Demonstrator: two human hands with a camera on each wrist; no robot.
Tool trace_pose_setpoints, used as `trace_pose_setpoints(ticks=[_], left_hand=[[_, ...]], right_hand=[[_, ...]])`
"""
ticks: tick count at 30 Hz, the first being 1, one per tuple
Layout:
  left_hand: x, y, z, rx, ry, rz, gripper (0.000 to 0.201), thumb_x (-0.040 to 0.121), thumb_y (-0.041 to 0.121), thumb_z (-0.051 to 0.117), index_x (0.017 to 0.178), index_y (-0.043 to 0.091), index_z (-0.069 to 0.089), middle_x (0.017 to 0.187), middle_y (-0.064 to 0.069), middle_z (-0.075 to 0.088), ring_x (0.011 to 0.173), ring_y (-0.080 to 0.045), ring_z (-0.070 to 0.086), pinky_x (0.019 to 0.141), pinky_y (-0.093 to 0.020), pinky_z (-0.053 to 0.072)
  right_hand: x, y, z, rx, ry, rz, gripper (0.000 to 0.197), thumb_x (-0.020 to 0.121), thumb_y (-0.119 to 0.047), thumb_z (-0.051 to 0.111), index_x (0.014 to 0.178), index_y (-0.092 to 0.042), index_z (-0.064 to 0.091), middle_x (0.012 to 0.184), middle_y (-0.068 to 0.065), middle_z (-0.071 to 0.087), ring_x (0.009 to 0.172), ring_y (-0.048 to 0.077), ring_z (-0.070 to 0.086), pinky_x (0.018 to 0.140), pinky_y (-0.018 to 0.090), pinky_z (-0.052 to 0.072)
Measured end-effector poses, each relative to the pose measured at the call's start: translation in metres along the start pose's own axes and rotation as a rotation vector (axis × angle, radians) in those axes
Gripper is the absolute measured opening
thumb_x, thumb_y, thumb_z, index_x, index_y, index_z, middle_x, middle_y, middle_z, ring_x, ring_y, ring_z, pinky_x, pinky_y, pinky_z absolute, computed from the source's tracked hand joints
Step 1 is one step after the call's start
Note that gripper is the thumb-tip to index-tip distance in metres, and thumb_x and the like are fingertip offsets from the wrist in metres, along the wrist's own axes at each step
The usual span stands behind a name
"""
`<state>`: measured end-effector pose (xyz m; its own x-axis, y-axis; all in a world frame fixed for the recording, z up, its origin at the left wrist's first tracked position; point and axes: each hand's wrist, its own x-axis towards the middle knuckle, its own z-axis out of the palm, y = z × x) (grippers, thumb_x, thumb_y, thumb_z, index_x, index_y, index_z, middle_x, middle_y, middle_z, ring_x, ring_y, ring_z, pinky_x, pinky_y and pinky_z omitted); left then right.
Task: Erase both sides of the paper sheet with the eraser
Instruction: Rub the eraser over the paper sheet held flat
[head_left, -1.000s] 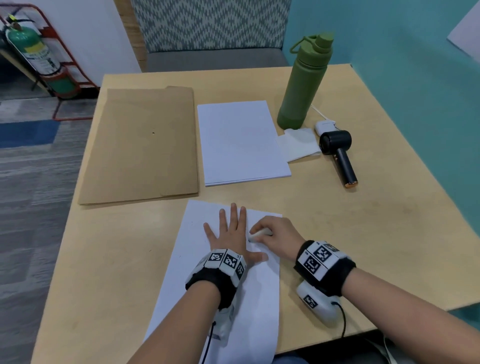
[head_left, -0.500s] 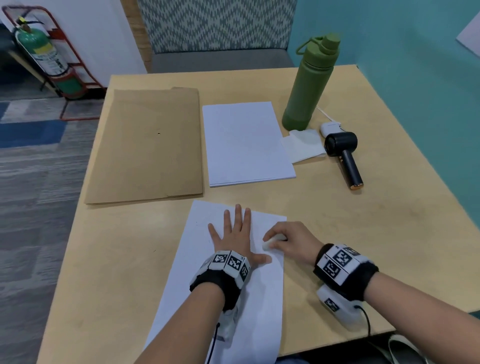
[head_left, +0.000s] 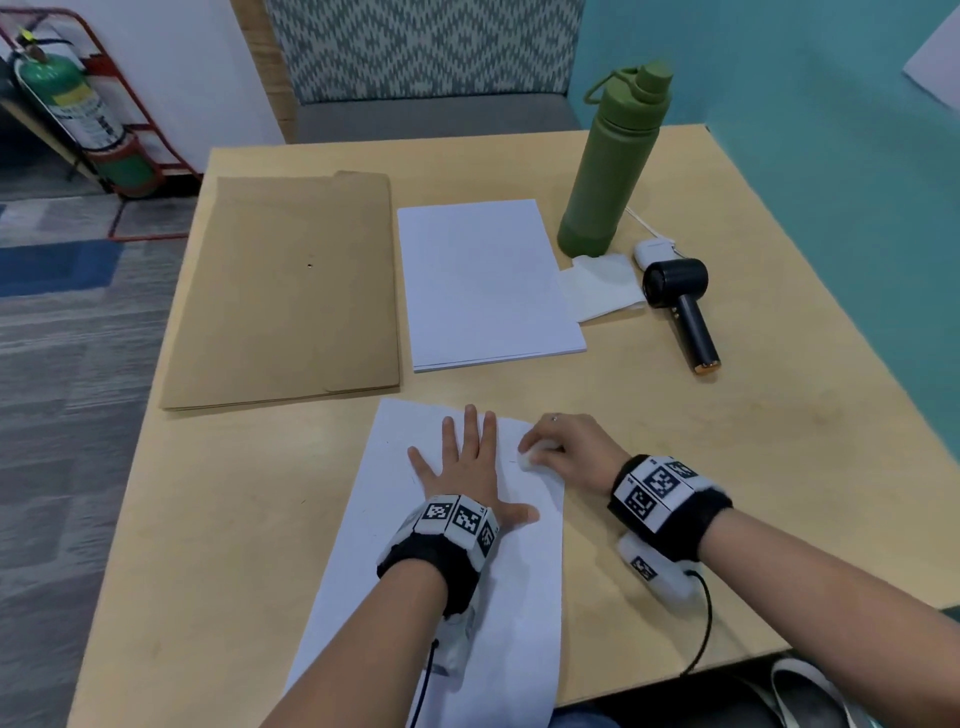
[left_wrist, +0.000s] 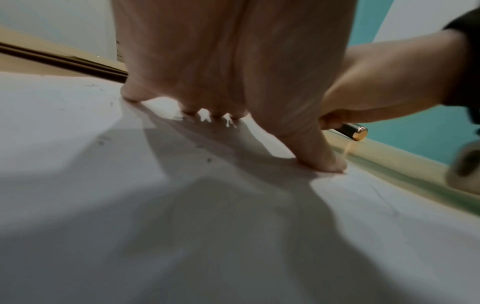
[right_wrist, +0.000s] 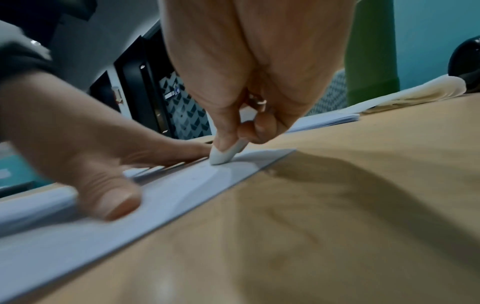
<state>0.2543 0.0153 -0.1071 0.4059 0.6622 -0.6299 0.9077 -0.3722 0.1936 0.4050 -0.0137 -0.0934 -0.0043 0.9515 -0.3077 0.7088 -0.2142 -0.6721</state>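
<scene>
A white paper sheet (head_left: 395, 519) (left_wrist: 103, 164) (right_wrist: 182, 189) lies at the table's near edge, its bottom end hanging over. My left hand (head_left: 467, 462) (left_wrist: 228, 82) lies flat on it with fingers spread, pressing it down. To its right, my right hand (head_left: 566, 452) (right_wrist: 246, 82) pinches a small white eraser (head_left: 529, 460) (right_wrist: 224, 154) between thumb and fingers. The eraser's tip touches the sheet near its right edge. Faint pencil marks (left_wrist: 102, 139) show on the paper.
A stack of white paper (head_left: 483, 280) and a brown folder (head_left: 291, 291) lie further back. A green bottle (head_left: 613, 161), a tissue (head_left: 597, 291), a white case (head_left: 653, 250) and a black handheld fan (head_left: 680, 306) stand at the right. The teal wall is on the right.
My right hand with the eraser slid right along the sheet, then back a little toward the left hand. The left hand stayed flat on the paper. The head view shifted slightly.
</scene>
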Motion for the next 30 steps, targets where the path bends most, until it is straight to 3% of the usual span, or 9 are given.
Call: trace_pose_setpoints(ticks=[3,8,12,17,20,23,26,30], left_hand=[[0.0,0.0,0.001,0.014,0.0,0.003,0.118,0.074,0.074,0.052,0.143,0.023,-0.029,0.15,0.003,-0.037,0.141,-0.026,-0.029,0.106,-0.066,-0.008],[0.001,0.001,-0.001,-0.033,-0.023,0.064,0.113,0.079,0.064,0.057,0.146,0.021,-0.023,0.151,0.0,-0.035,0.141,-0.027,-0.027,0.108,-0.063,-0.01],[0.003,0.011,0.001,-0.109,0.033,0.122,0.092,0.089,0.054,0.048,0.15,0.019,-0.012,0.155,0.0,-0.026,0.143,-0.026,-0.022,0.111,-0.059,-0.009],[0.007,0.016,0.001,-0.105,0.021,0.087,0.096,0.088,0.059,0.047,0.148,0.02,-0.017,0.154,0.002,-0.028,0.142,-0.025,-0.024,0.109,-0.06,-0.01],[0.005,0.016,0.002,-0.094,0.031,0.08,0.099,0.087,0.06,0.047,0.147,0.02,-0.02,0.153,0.002,-0.03,0.142,-0.024,-0.025,0.109,-0.059,-0.012],[0.006,0.017,0.004,-0.075,0.029,0.085,0.102,0.085,0.062,0.048,0.147,0.019,-0.021,0.153,0.001,-0.031,0.142,-0.025,-0.026,0.109,-0.06,-0.011],[0.008,0.017,0.004,-0.067,0.031,0.078,0.103,0.084,0.064,0.048,0.147,0.019,-0.021,0.153,0.002,-0.031,0.142,-0.024,-0.026,0.109,-0.06,-0.011],[0.007,0.016,0.005,-0.075,0.031,0.078,0.104,0.085,0.062,0.049,0.146,0.02,-0.022,0.153,0.002,-0.031,0.142,-0.024,-0.025,0.109,-0.059,-0.012]], right_hand=[[0.012,-0.003,0.002,0.022,0.09,0.017,0.016,0.082,-0.002,0.059,0.094,-0.003,0.068,0.101,0.014,0.067,0.096,0.024,0.06,0.075,0.013,0.035],[0.003,0.001,0.008,0.068,0.133,0.103,0.016,0.083,-0.005,0.059,0.096,-0.006,0.068,0.105,0.011,0.067,0.102,0.022,0.057,0.082,0.016,0.035],[0.007,0.0,0.006,0.089,0.137,0.093,0.017,0.082,-0.002,0.059,0.096,-0.004,0.068,0.105,0.012,0.067,0.102,0.023,0.058,0.078,0.011,0.033],[-0.013,0.008,0.008,0.14,0.101,0.091,0.016,0.081,-0.003,0.06,0.094,-0.005,0.068,0.102,0.008,0.067,0.093,0.012,0.055,0.072,0.004,0.036],[-0.027,0.012,0.008,0.108,0.04,0.072,0.017,0.08,-0.002,0.06,0.094,-0.006,0.068,0.099,0.008,0.068,0.088,0.012,0.055,0.072,0.0,0.036],[-0.01,0.004,0.003,0.035,0.041,0.022,0.018,0.081,-0.003,0.06,0.097,-0.004,0.068,0.101,0.012,0.066,0.089,0.017,0.056,0.069,0.006,0.035],[0.005,-0.002,0.002,0.008,0.09,0.0,0.02,0.081,-0.001,0.058,0.099,-0.003,0.067,0.103,0.013,0.066,0.096,0.025,0.059,0.075,0.016,0.035],[-0.017,0.01,0.002,0.005,0.048,0.013,0.016,0.081,-0.002,0.059,0.094,-0.005,0.068,0.099,0.011,0.068,0.094,0.023,0.061,0.076,0.015,0.036]])
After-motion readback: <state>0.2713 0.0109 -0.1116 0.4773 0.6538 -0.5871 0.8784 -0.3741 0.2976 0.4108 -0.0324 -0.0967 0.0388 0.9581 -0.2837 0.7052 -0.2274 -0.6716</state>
